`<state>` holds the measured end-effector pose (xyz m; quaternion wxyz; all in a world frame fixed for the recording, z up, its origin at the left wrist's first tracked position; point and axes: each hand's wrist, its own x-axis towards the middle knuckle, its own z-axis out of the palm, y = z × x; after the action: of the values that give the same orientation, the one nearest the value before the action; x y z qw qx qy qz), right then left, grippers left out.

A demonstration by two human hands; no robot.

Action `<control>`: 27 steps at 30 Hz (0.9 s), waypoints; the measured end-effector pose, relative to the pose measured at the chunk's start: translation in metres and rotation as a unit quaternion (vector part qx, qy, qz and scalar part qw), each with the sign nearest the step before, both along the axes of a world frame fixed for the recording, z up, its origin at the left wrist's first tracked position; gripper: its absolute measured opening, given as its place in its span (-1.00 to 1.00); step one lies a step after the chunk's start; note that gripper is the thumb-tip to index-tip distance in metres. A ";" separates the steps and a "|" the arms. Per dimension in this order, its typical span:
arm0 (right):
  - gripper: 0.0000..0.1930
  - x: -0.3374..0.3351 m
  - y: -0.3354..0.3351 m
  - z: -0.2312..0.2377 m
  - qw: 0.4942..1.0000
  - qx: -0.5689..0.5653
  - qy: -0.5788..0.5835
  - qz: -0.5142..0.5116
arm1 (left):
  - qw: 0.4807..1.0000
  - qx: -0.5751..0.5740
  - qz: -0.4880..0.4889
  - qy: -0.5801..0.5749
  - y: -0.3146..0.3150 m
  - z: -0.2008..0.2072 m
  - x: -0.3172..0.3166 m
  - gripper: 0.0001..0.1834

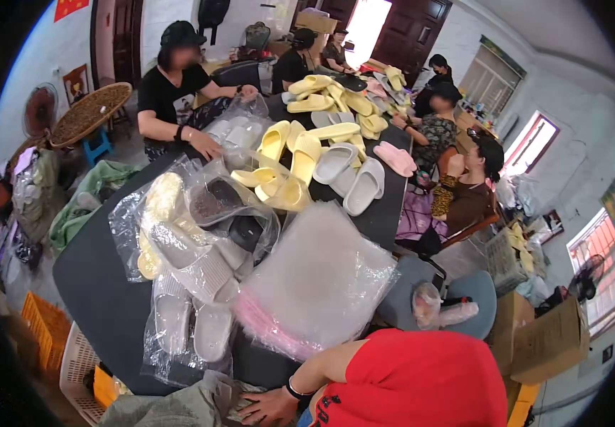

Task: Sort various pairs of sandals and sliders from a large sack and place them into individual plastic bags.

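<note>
At the lower edge my right hand (270,407), below a red sleeve and a dark wristband, lies flat with fingers apart on crumpled grey-green cloth (172,407). It holds nothing that I can see. My left hand is out of view. Just beyond the right hand, a stack of clear plastic bags (318,274) with pink edges lies on the black table (101,313). Left of the stack are bagged slippers: a grey pair (192,324), more grey ones (197,263), a cream pair (158,220) and dark ones (218,203).
Loose yellow slippers (306,156), grey slippers (364,186) and pink slippers (395,158) cover the table farther back. A person in black (179,99) handles a bag across the table; others sit along both sides. A blue-grey chair (472,295) and cardboard boxes (549,341) stand right, crates (79,370) left.
</note>
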<state>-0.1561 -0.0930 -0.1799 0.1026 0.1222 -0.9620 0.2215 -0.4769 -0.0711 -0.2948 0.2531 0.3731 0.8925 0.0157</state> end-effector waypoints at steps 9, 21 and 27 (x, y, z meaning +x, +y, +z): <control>-0.39 -0.006 -0.012 -0.019 1.000 -0.023 -0.014 -0.014 | 0.999 -0.008 0.013 -0.040 0.003 -0.044 0.000 -0.59; -0.44 -0.017 -0.005 -0.007 0.993 -0.015 0.095 -0.062 | 0.999 -0.011 0.027 -0.045 -0.011 -0.059 -0.003 -0.56; -0.43 -0.012 -0.005 0.003 0.997 -0.048 0.042 -0.044 | 0.998 -0.017 0.044 -0.035 -0.026 -0.053 -0.001 -0.54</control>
<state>-0.1685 -0.0984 -0.1772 0.1584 0.0838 -0.9494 0.2577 -0.4779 -0.0975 -0.3475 0.2898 0.3286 0.8986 0.0248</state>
